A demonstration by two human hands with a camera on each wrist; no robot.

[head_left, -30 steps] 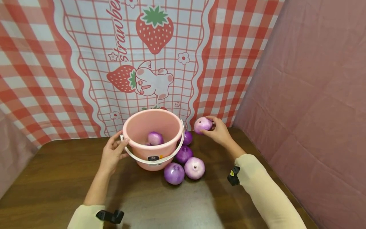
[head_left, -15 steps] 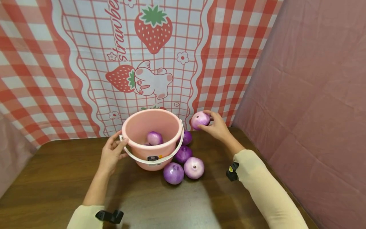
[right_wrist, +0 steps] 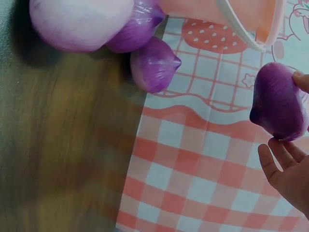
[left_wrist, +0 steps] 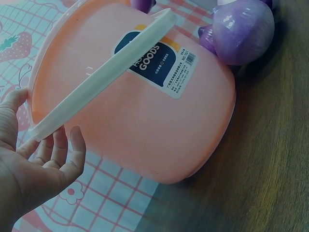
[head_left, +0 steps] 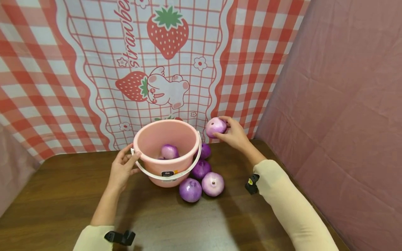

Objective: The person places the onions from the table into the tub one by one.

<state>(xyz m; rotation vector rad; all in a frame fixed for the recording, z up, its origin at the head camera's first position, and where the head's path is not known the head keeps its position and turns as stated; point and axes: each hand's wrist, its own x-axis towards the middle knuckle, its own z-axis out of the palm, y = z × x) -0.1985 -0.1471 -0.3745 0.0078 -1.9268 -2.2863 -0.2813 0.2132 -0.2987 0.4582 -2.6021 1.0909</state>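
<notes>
A pink bucket [head_left: 150,169] with a white handle [head_left: 166,178] stands on the table. At its left rim my left hand [head_left: 123,169] grips the edge by the handle's end, thumb over the rim and fingers outside. Inside the bucket lies a purple onion [head_left: 170,151], with a bit of another beside it. My right hand [head_left: 233,134] holds a purple onion [head_left: 216,127] between thumb and fingers, raised to the right of the bucket, about level with its rim. The right wrist view shows this held onion [right_wrist: 277,101] from its pointed side.
Several onions sit against the bucket's right side: a pale one [head_left: 213,184], a shiny one [head_left: 190,190], a darker one [head_left: 201,169] and one partly hidden behind [head_left: 205,151]. A checked strawberry cloth [head_left: 201,83] hangs behind the wooden table [head_left: 176,223].
My right hand has carried its onion up and to the left, nearer the bucket. The left hand keeps its hold on the rim, and the bucket stays in place.
</notes>
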